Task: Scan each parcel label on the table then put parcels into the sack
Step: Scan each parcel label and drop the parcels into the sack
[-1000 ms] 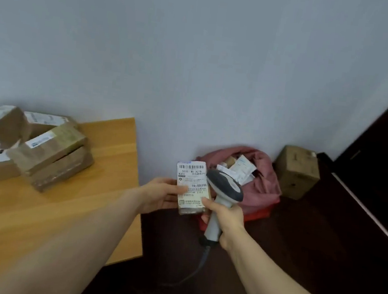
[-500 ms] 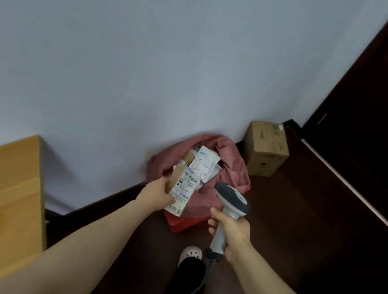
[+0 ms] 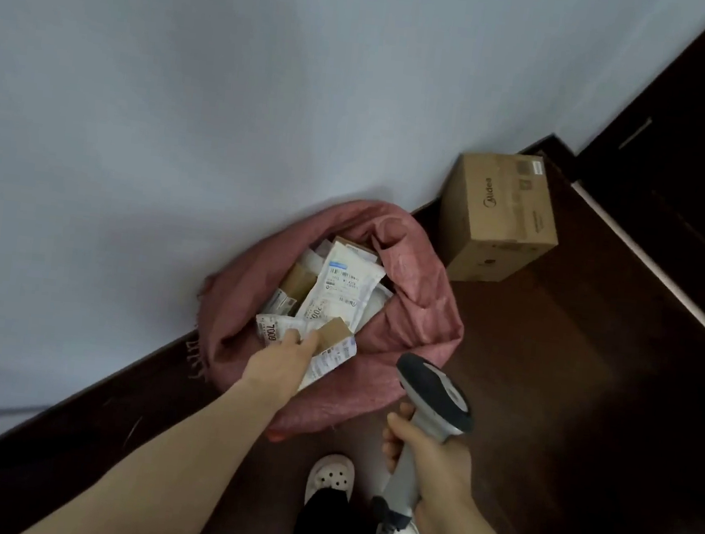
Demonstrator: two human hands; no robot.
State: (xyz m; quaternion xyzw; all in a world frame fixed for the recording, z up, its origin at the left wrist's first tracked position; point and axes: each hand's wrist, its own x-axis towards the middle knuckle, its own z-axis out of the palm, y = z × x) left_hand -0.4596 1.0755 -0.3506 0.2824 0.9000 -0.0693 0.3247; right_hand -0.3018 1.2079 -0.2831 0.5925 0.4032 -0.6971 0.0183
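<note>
Dark brown wooden floor meeting a pale grey wall. A large brown cardboard box stands on the floor against the wall, just beside a pink fabric sack. The left hand reaches forward and down, its fingers and thumb gripping a small brown cardboard parcel with a white label at the near side of the sack's mouth. The right hand, nearer the body, is wrapped round the handle of a grey handheld barcode scanner, whose head is uppermost. The sack slumps on the floor against the wall, open at the top, holding several white mailer bags and brown parcels with barcode labels. Two white perforated clogs show near the lower edge.
</note>
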